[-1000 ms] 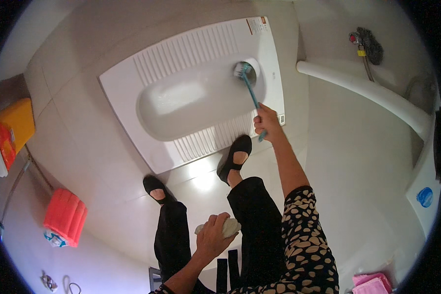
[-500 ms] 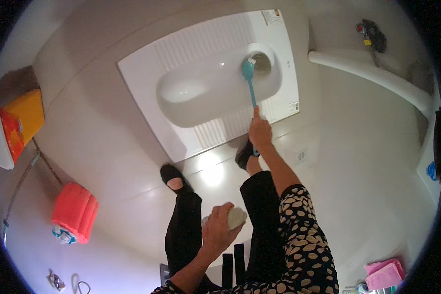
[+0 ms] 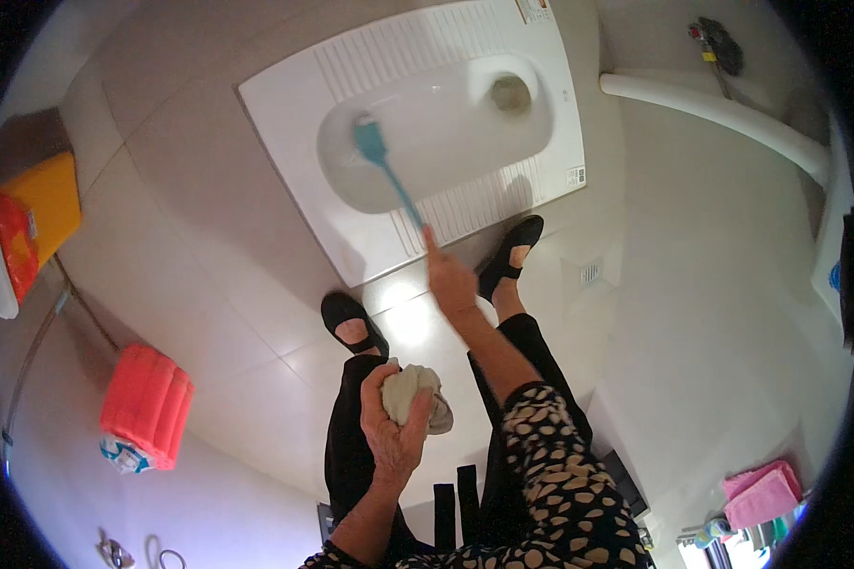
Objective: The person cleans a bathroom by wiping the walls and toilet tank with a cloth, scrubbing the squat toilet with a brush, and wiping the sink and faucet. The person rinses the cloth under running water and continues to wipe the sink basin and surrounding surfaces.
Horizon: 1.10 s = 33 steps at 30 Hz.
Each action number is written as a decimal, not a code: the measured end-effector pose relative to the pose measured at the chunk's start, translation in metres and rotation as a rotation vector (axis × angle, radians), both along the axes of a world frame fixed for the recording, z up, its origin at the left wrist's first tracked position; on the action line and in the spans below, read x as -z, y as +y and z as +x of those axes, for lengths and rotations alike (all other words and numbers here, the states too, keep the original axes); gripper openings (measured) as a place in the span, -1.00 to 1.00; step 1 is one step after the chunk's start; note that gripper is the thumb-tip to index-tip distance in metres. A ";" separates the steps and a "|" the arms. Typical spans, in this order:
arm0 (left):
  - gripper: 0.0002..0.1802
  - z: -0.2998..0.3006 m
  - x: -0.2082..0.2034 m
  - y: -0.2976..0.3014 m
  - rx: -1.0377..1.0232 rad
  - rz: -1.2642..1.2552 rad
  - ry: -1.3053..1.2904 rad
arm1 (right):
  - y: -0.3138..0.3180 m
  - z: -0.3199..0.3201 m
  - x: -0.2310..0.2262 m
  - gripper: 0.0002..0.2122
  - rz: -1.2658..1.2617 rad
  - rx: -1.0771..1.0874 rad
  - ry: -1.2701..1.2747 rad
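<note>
My right hand [image 3: 453,282] is closed round the handle of a teal long-handled brush [image 3: 371,145], its index finger laid along the handle. The brush head is inside the left end of the basin of a white squat toilet [image 3: 289,161], slightly smeared by motion; I cannot tell whether its bristles touch the surface. Nearer to me, my left hand [image 3: 394,427] grips a crumpled pale cloth [image 3: 411,394], held above the floor between my legs. At the right end of the basin lies the round drain hole [image 3: 510,95].
A white pipe [image 3: 721,116] runs along the right wall near a floor drain [image 3: 591,273]. On the left are a yellow container [image 3: 52,204] with a red-and-white pack and a hanging red pack [image 3: 147,403]. A pink cloth [image 3: 764,493] hangs at lower right. My black shoes [image 3: 351,318] stand before the toilet.
The brush has swept from the drain hole to the left end of the basin with my right hand. My left hand has moved slightly left and up with the cloth. My right foot shows more.
</note>
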<state>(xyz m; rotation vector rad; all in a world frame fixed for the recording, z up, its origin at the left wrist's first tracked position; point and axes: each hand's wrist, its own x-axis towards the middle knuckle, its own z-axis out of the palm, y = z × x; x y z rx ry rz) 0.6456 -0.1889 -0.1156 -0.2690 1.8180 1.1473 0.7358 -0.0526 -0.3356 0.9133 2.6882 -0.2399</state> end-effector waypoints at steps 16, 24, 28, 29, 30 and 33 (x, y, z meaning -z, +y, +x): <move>-0.55 0.008 -0.002 -0.018 0.088 0.022 0.128 | 0.111 -0.026 -0.081 -0.57 -0.235 0.192 -0.500; -0.50 0.013 -0.002 -0.028 -0.056 -0.009 0.042 | -0.046 -0.027 -0.043 -0.48 -0.407 0.113 -0.052; -0.55 0.010 -0.003 -0.030 0.004 0.005 0.117 | -0.048 -0.057 -0.025 -0.51 -0.322 0.218 0.065; -0.55 0.012 -0.003 -0.030 -0.003 0.012 0.094 | -0.034 -0.063 -0.018 -0.52 -0.293 0.260 0.063; -0.56 0.013 -0.002 -0.031 -0.007 0.016 0.071 | -0.019 -0.066 -0.012 -0.53 -0.283 0.285 0.064; -0.56 0.012 -0.001 -0.031 0.025 0.016 0.090 | 0.025 -0.069 -0.016 -0.54 -0.265 0.245 -0.126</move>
